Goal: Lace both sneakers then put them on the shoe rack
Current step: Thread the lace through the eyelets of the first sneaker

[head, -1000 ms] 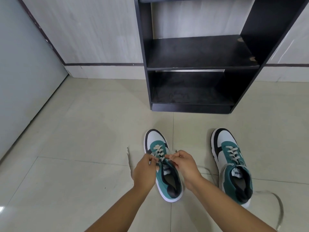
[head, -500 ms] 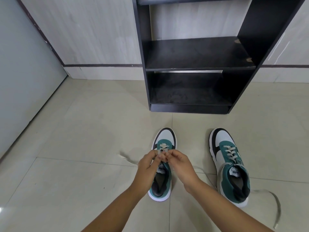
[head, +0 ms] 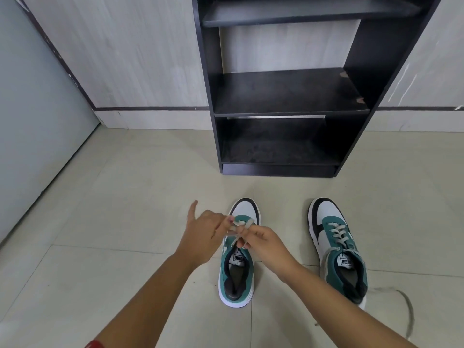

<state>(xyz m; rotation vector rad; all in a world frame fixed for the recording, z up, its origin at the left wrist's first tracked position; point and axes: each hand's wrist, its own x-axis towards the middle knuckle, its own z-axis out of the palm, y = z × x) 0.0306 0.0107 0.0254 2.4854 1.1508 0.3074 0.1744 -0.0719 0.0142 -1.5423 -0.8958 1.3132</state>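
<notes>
Two teal, white and black sneakers stand on the tiled floor, toes toward the black shoe rack (head: 286, 111). Over the left sneaker (head: 237, 275) both hands meet at its grey lace (head: 244, 224). My left hand (head: 206, 234) pinches the lace, with its little finger sticking out. My right hand (head: 263, 243) grips the lace from the other side. The right sneaker (head: 337, 247) stands apart to the right, laced, with its loose lace end (head: 406, 310) trailing on the floor.
The rack's shelves hold nothing and it stands against a pale wood-grain wall (head: 125, 54). A grey-blue door or panel (head: 32, 109) runs along the left. Beige floor tiles (head: 113, 209) spread between it and the sneakers.
The left sneaker has turned to point straight at the rack. Both hands stay on its lace, and the left hand has swung outward. The view has tilted up, showing more of the rack.
</notes>
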